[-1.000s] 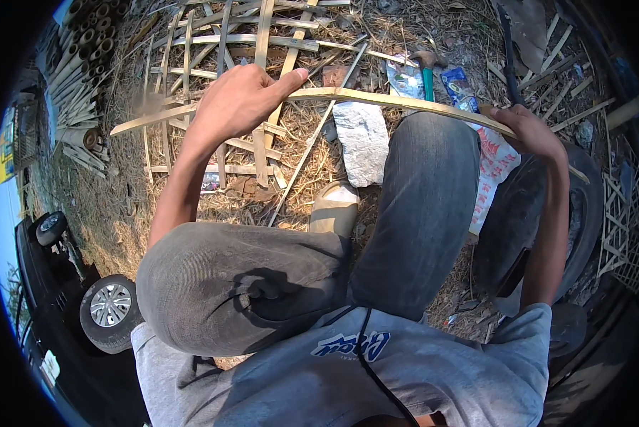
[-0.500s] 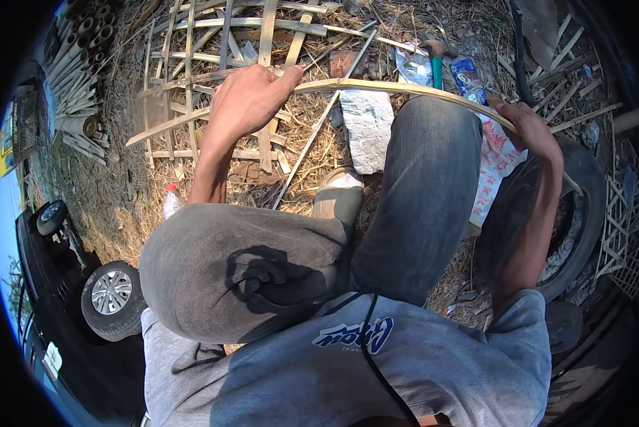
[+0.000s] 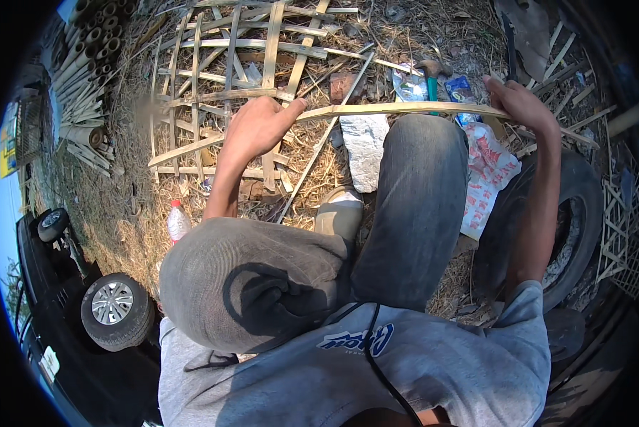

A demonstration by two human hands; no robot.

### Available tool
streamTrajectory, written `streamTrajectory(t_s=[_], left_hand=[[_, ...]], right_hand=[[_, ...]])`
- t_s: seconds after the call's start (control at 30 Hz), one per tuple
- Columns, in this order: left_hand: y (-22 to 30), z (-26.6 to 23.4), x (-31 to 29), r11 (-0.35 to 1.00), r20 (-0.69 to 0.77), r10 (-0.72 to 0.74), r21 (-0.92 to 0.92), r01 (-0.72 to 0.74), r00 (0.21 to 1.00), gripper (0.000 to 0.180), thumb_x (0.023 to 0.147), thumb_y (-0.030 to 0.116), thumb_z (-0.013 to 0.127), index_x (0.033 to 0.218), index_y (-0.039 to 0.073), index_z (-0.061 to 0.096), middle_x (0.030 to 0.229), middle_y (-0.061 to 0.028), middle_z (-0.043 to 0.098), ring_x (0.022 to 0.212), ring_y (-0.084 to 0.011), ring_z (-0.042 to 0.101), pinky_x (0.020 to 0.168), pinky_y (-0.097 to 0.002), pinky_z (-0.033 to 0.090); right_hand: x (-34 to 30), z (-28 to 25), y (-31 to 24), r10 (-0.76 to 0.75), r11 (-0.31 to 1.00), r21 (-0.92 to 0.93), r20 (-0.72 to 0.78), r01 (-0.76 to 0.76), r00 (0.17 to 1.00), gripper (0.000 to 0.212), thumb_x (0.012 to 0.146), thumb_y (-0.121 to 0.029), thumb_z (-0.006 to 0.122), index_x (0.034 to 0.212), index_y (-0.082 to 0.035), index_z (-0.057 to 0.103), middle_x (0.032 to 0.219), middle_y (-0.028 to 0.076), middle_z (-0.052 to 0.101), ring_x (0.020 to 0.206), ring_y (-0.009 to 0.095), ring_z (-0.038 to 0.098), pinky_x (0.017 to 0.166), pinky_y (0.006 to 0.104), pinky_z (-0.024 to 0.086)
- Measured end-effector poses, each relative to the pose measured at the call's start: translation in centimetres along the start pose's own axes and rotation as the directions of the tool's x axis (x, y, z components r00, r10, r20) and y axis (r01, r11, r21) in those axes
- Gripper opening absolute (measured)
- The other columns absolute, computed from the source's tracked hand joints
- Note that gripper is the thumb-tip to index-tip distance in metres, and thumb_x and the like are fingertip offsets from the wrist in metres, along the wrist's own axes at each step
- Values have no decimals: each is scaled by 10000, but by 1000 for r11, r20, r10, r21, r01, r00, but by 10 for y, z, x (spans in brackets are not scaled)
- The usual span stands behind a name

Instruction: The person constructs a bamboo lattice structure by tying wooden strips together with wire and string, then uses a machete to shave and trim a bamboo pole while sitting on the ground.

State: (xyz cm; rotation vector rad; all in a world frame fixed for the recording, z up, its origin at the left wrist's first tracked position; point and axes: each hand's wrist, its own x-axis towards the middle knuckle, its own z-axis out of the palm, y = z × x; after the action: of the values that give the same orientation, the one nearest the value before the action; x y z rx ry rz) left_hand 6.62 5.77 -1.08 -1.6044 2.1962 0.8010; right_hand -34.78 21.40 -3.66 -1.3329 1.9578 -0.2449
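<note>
1. Left hand point(image 3: 257, 127) closed around bamboo strip point(image 3: 398, 109); right hand point(image 3: 517, 103) grips its far end.
2. Strip lies across right knee point(image 3: 423, 142), above straw ground.
3. White-and-red printed bag point(image 3: 487, 174) just right of knee.
4. Blue packet point(image 3: 462, 90) beyond strip.
5. Red-capped bottle point(image 3: 178, 221) near left forearm.
6. Yellow sign point(image 3: 8, 142) at far left.

Hard daylight falls from above, bright on the straw-strewn ground point(image 3: 376, 28) and casting a crisp dark shadow across the grey knee point(image 3: 262, 292). The fisheye bends straight edges toward a black rim. A small blurred smear sits at upper left.
</note>
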Motion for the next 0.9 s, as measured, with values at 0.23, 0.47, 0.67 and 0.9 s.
streamTrajectory(t_s=[0.23, 0.47, 0.67, 0.9], left_hand=[[37, -53, 25, 985, -268, 172, 69, -159, 948, 766, 888, 694, 495, 436, 76, 482, 420, -28, 434, 414, -139, 406, 466, -337, 316], [77, -131, 50, 881, -177, 446, 257, -396, 877, 802, 692, 891, 581, 570, 99, 566, 516, 6, 467, 507, -128, 483, 510, -313, 361], [134, -105, 47, 455, -252, 828, 824, -338, 501, 857, 734, 695, 705, 1208, 5, 523, 1189, -157, 566, 1179, -283, 555, 986, -531, 436], [162, -74, 53, 578, -159, 726, 669, -468, 669, 236, 763, 278, 640, 748, 68, 749, 733, -150, 716, 664, -287, 720, 585, -403, 582]], right_hand=[[-4, -10, -71, -263, 955, -204, -255, 214, 930, 741, 861, -707, 566, 764, 14, 709, 651, 122, 610, 653, 256, 597, 640, 401, 466], [33, -56, -101, -376, 881, -440, -426, 174, 823, 432, 791, -434, 740, 871, -9, 728, 749, 179, 677, 732, 363, 668, 690, 457, 538], [43, -13, -109, -309, 936, -343, -696, 79, 648, 278, 812, -360, 697, 743, -92, 718, 724, 188, 683, 734, 394, 690, 693, 486, 558], [27, 33, -112, -51, 998, -17, -707, 55, 705, 190, 773, -255, 668, 863, -129, 778, 799, 182, 714, 804, 383, 707, 749, 475, 557]])
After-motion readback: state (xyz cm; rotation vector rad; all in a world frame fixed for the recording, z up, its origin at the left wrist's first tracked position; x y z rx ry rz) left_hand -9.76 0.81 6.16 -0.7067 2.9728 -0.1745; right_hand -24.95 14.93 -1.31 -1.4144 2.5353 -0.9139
